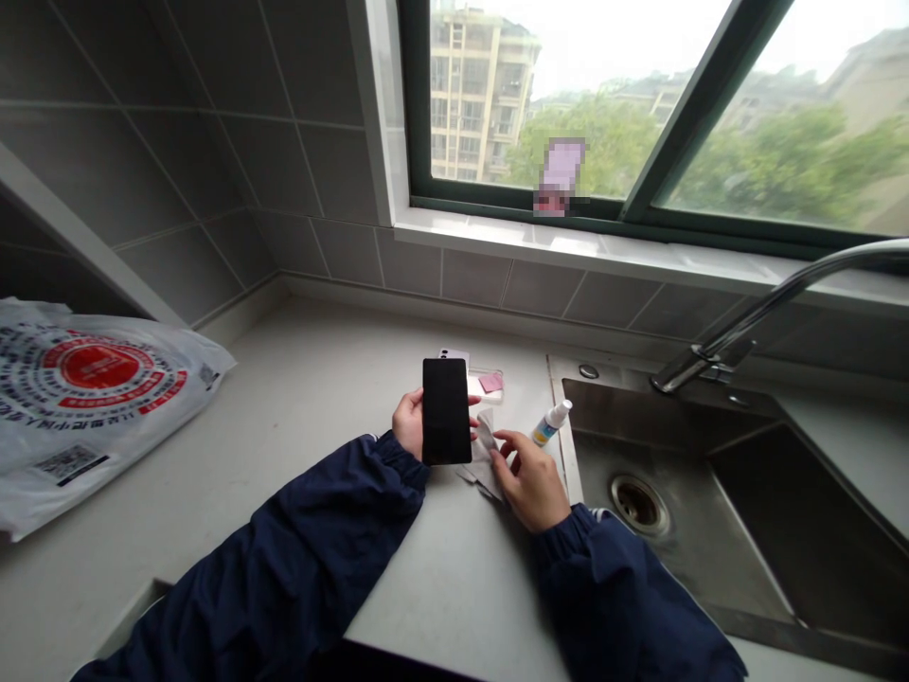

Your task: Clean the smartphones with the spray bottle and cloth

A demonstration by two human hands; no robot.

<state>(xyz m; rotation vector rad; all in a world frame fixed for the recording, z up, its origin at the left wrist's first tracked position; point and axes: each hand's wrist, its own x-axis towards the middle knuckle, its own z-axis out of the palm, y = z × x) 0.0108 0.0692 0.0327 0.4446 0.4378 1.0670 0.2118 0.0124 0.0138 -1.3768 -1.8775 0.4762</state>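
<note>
My left hand (407, 423) is closed around a black smartphone (446, 412), its dark screen facing me and fingertips showing at its right edge. Close by on the right, my right hand (531, 476) pinches a pale grey-white tissue or cloth (489, 462) between thumb and fingers. Part of that tissue hangs down towards the counter. A small white spray bottle (552, 422) with a blue and yellow label is just beyond my right hand, beside the sink edge. Behind the smartphone lie a clear phone case (495, 373) with a pink piece (490, 382) on it and a light-coloured phone (454, 355), partly hidden.
A steel sink (682, 511) with a drain (639, 503) takes up the right side, with a curved tap (753, 298) over it. On the left a printed white plastic bag (106, 388) rests on the pale counter (305, 379). A window stands behind.
</note>
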